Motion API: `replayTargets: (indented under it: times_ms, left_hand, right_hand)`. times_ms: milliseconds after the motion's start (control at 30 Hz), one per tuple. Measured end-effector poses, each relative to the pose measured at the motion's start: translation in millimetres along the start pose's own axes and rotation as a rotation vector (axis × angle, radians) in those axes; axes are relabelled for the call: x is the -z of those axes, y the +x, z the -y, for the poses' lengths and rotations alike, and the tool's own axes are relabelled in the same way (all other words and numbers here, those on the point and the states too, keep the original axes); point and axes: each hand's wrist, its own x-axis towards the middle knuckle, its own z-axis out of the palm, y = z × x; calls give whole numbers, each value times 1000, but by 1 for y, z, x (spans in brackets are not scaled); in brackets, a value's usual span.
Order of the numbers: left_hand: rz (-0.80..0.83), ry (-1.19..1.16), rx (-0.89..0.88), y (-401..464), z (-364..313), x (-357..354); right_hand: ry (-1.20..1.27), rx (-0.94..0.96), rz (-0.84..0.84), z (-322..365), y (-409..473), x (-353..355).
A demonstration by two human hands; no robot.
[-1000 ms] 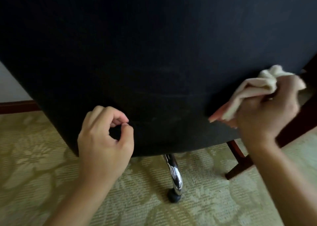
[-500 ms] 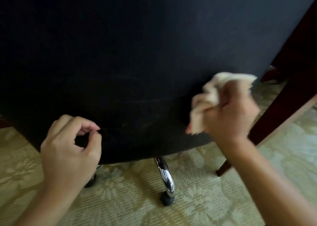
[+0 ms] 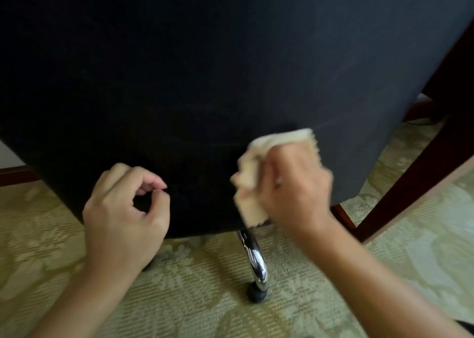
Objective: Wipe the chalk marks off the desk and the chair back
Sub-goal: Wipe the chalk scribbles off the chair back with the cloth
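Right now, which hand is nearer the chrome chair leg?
Right. The right hand, holding the cloth, is just above the chrome leg; the left hand is off to its left.

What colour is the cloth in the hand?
The cloth is pale cream, gripped by the right hand; the head view shows it, slightly blurred.

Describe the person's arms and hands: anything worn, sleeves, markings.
Both forearms are bare as far as the view shows: no sleeves, no watch or bracelet. The left hand wears no ring or glove that shows, and its nails look short and unpainted. The right hand is blurred; a small pale glint on one finger might be a ring, but that cannot be told.
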Motion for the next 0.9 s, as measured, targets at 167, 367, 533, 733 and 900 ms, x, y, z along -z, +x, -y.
replayTargets:
  times_ms: [167,367,533,733,900]
  left_hand:
    - [-41,9,1,-3,-5,-6]
    - [-51,5,-17,-3,-2,-5]
    - [-24,-7,-13,0,-1,-2]
    - [-100,0,-34,-1,1,-8]
    - [-96,5,-52,-2,6,-6]
  right_hand:
    - [51,-481,-265,-61,52,19]
    - [145,124,193,12,-40,-6]
    - [17,84,196,10,-21,5]
    - [117,-255,-240,-4,55,18]
    - [196,251,417,70,-38,-21]
